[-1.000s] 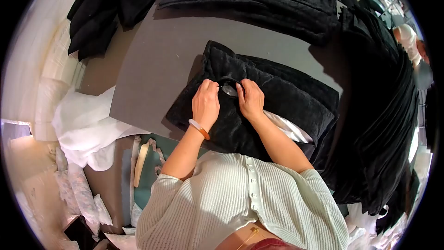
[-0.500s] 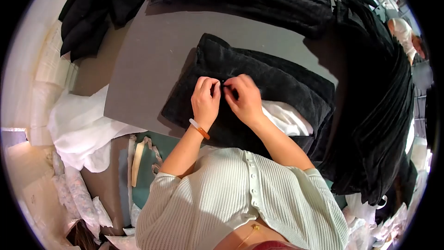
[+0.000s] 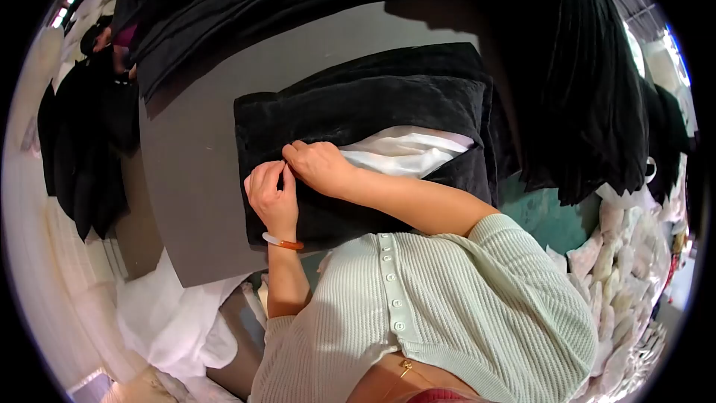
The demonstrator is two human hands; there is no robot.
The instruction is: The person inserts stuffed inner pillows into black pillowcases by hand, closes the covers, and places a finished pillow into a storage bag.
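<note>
A black, velvety cushion cover lies flat in front of me. Through a long slit in it shows white, creased fabric. My left hand, with a white and orange bracelet at the wrist, pinches the cover near the slit's left end. Right beside it, my right hand has its fingers closed at the same spot, its forearm crossing over the cover. Fingertips of both hands nearly meet. Whatever small part sits between them, perhaps a zipper end, is hidden.
The cover rests on a grey board. Folded black fabric is piled at the back, and more hangs in folds at right. White cloth drapes at lower left. Another person's hand shows at far left.
My view has turned, and the cover now lies squarer to me. Both hands appear farther left and lower, still together at the slit's end. More white fabric shows.
</note>
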